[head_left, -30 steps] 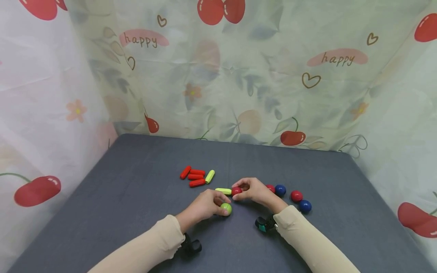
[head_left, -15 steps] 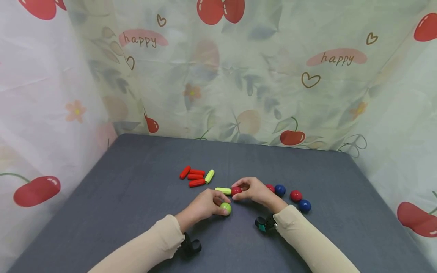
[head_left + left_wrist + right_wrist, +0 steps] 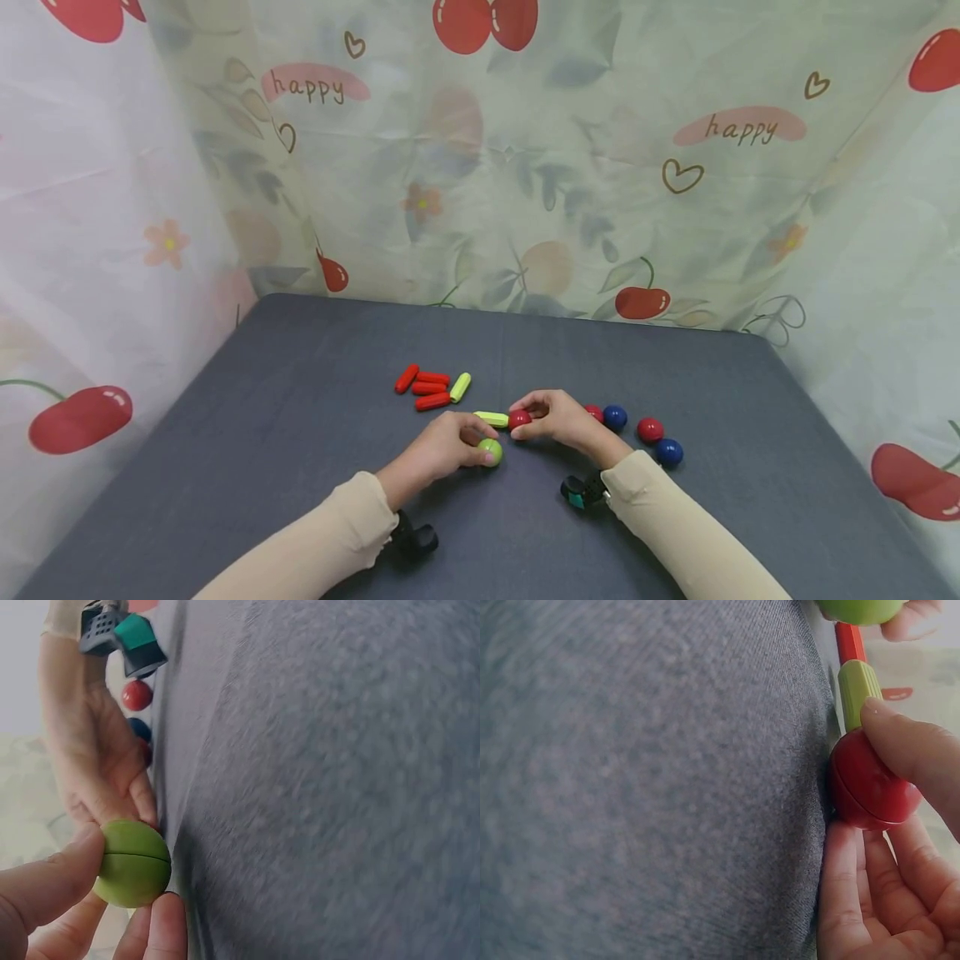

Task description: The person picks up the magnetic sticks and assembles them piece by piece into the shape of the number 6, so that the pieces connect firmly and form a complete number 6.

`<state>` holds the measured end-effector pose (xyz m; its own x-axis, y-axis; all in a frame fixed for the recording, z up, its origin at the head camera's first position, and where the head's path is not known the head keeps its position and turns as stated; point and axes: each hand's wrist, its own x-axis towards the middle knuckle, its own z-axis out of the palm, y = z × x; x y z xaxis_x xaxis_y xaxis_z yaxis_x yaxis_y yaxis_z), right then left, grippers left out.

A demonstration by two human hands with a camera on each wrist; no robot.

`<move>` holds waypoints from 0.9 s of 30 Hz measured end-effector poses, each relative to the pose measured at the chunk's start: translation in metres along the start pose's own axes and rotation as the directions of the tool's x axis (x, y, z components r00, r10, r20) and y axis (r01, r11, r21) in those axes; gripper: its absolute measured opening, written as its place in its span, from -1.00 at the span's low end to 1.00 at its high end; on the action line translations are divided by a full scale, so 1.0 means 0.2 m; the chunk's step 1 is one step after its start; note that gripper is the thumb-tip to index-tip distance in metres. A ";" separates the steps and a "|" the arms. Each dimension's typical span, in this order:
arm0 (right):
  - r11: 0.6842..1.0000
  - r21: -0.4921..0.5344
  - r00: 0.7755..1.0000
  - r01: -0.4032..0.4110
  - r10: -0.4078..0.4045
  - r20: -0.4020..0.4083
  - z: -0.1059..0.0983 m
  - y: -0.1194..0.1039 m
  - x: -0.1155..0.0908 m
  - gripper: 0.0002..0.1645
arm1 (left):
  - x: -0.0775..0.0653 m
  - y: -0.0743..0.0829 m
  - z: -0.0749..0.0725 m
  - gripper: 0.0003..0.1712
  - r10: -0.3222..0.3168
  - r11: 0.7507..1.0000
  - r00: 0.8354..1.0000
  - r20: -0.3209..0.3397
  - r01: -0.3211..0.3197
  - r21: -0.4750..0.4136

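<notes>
Between thumb and fingers my left hand (image 3: 442,446) pinches a green ball (image 3: 133,864) with a dark seam round its middle. My right hand (image 3: 561,421) holds a glossy red ball (image 3: 870,784) by thumb and fingertips, low over the dark cloth. Just left of that red ball lies a yellow-green ridged stick (image 3: 492,420), its end right at the ball in the head view. The green ball is slightly nearer the person than the red one, a short gap apart. In the right wrist view the yellow-green stick (image 3: 860,690) shows beyond the thumb.
Several red sticks (image 3: 432,402) and another yellow-green stick (image 3: 461,388) lie in a cluster behind the left hand. Right of the right hand sit blue balls (image 3: 669,452) and red balls (image 3: 650,430). Patterned curtains (image 3: 480,167) enclose the dark table (image 3: 315,350).
My left hand has shifted slightly left and away from the person with the green ball. The right hand and its red ball stay in place.
</notes>
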<state>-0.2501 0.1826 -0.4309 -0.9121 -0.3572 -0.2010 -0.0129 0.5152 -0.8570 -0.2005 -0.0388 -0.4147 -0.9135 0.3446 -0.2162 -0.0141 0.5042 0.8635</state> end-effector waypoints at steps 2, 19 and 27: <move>1.000 0.000 1.000 -0.004 0.005 -0.001 0.00 0.00 0.00 -0.55 | 0.00 0.00 -0.02 -0.68 -0.011 0.999 1.000 -0.019 0.010 -0.036; 1.000 0.012 1.000 -0.027 0.027 -0.002 0.00 -0.02 -0.01 -0.55 | 0.03 -0.02 -0.16 -0.61 -0.093 0.978 0.970 -0.225 0.046 -0.203; 1.000 0.020 1.000 -0.024 0.024 0.000 0.00 -0.01 0.00 -0.55 | 0.06 -0.06 -0.14 -0.64 -0.112 0.973 0.964 -0.240 0.058 -0.224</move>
<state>-0.2499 0.1825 -0.4293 -0.9121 -0.3448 -0.2220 0.0176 0.5081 -0.8611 -0.2236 -0.0636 -0.4154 -0.9769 0.0852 -0.1960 -0.1575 0.3328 0.9297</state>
